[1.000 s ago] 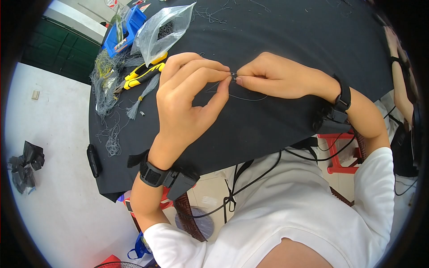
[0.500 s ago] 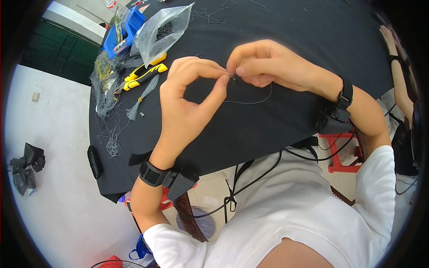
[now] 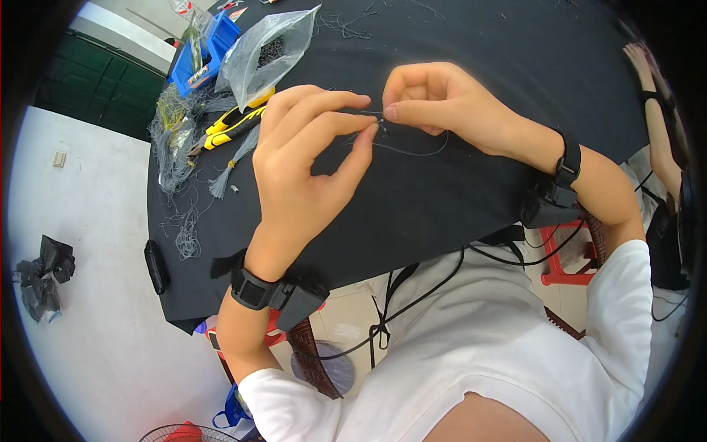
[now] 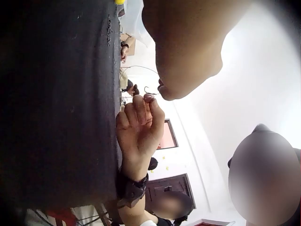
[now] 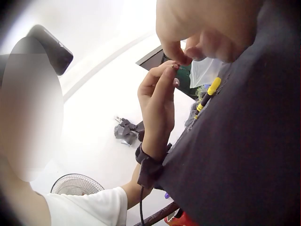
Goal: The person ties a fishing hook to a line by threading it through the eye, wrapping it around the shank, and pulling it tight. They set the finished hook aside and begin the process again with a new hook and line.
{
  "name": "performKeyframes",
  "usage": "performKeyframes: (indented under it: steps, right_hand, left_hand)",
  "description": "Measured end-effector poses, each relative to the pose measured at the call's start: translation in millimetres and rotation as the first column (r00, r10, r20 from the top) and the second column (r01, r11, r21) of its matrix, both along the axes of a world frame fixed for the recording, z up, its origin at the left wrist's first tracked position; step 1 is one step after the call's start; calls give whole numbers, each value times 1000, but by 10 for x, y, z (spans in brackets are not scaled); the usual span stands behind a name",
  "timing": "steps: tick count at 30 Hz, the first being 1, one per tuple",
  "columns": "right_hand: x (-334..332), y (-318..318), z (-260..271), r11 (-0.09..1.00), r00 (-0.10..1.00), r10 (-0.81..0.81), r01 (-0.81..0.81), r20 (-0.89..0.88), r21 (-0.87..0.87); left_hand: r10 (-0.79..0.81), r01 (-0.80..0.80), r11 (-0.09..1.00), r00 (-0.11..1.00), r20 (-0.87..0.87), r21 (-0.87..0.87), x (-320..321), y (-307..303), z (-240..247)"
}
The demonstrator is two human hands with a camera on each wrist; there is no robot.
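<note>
My left hand (image 3: pixel 305 158) is raised over the black table, pinching a small dark fish hook (image 4: pixel 146 89) between thumb and forefinger, its other fingers lifted and bent. Just to the right, my right hand (image 3: pixel 449 107) pinches a thin grey fishing line (image 3: pixel 420 154) between thumb and forefinger, close by the hook. From the fingertips the line hangs in a loose loop beneath both hands. In the left wrist view the hook's bend shows right at the fingertips of the right hand (image 4: pixel 136 129). Fingers hide the join of line and hook.
Yellow-black pliers (image 3: pixel 232 129), a bundle of grey line (image 3: pixel 234 168) and tangled line (image 3: pixel 171 136) lie on the left of the table (image 3: pixel 442 199). Behind them are a clear bag (image 3: pixel 294 44) and a blue bin (image 3: pixel 222 33). Another person's arm (image 3: pixel 661 147) is at the far right.
The right hand turned and rose a little, its fingers opening from a tighter curl. The left hand's outer fingers lifted away from its pinch. The line loop shifted between the hands.
</note>
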State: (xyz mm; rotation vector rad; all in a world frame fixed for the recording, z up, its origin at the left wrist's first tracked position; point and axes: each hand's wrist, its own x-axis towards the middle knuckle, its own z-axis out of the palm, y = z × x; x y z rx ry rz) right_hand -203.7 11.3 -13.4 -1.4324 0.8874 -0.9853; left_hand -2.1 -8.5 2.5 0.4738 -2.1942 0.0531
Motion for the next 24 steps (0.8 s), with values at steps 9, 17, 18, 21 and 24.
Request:
performKeyframes:
  steps: [9, 17, 18, 21, 24]
  right_hand:
    - [3, 9, -2, 1000, 1000, 5, -5, -24, -10]
    - [-5, 9, -8, 1000, 1000, 7, -8, -20, -30]
    - [-3, 8, -10, 999, 1000, 6, -7, -20, -33]
    - [2, 9, -12, 999, 1000, 4, -5, -19, -37]
    - [-2, 7, -9, 999, 1000, 8, -8, -17, -32]
  left_hand:
    - [-25, 25, 1000, 1000, -1, 1, -4, -3, -21]
    - [-28, 28, 1000, 1000, -4, 10, -9, -9, -24]
    - [-30, 31, 999, 1000, -2, 16, -6, -7, -26]
    - [-29, 29, 999, 1000, 6, 30, -2, 2, -17]
    - [-17, 20, 986, 1000, -25, 163, 2, 12, -39]
